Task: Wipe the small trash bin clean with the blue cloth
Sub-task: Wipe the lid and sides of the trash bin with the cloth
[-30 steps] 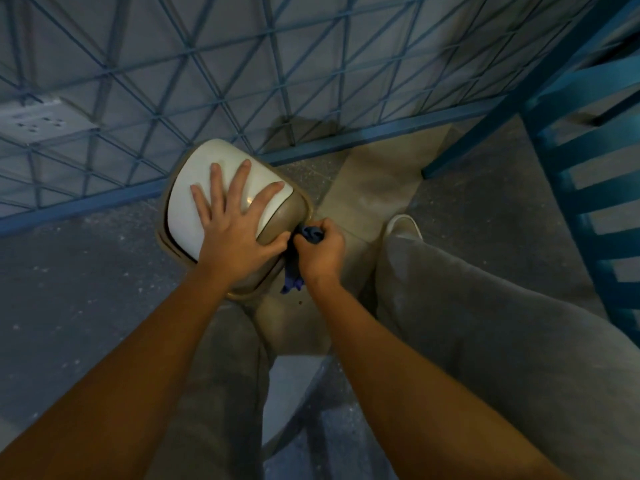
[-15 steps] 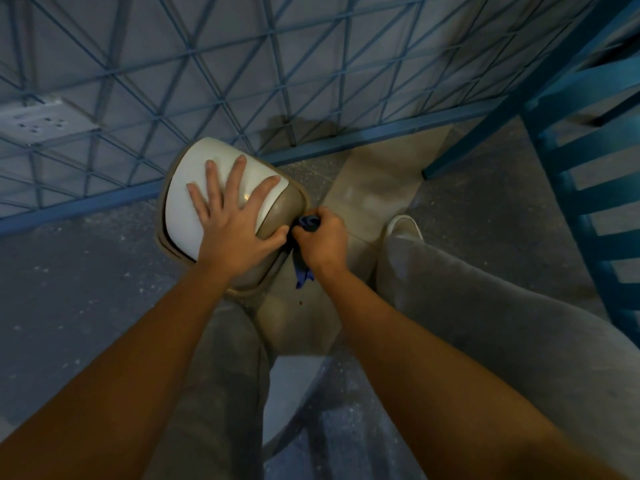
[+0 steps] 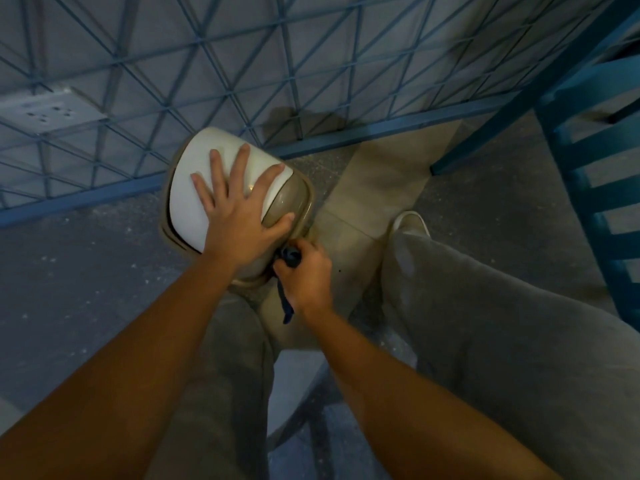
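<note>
The small trash bin (image 3: 188, 199) has a beige body and a white swing lid, and stands on the floor in front of my knees. My left hand (image 3: 239, 216) lies flat on the lid, fingers spread, thumb on the beige rim. My right hand (image 3: 306, 275) is closed around the bunched blue cloth (image 3: 290, 258), pressed to the bin's near right side just under the rim. A tail of the cloth hangs down beside my wrist. Most of the bin's body is hidden under the lid and my hands.
A blue wire-grid panel (image 3: 311, 81) stands against the wall behind the bin. A blue chair (image 3: 595, 188) is at the right. A white wall socket (image 3: 45, 110) sits at the left. My grey-trousered legs and a white shoe (image 3: 410, 223) flank the bin.
My right hand with the cloth has slid down and toward me along the bin's right side. The left hand stays on the lid, fingers a little wider.
</note>
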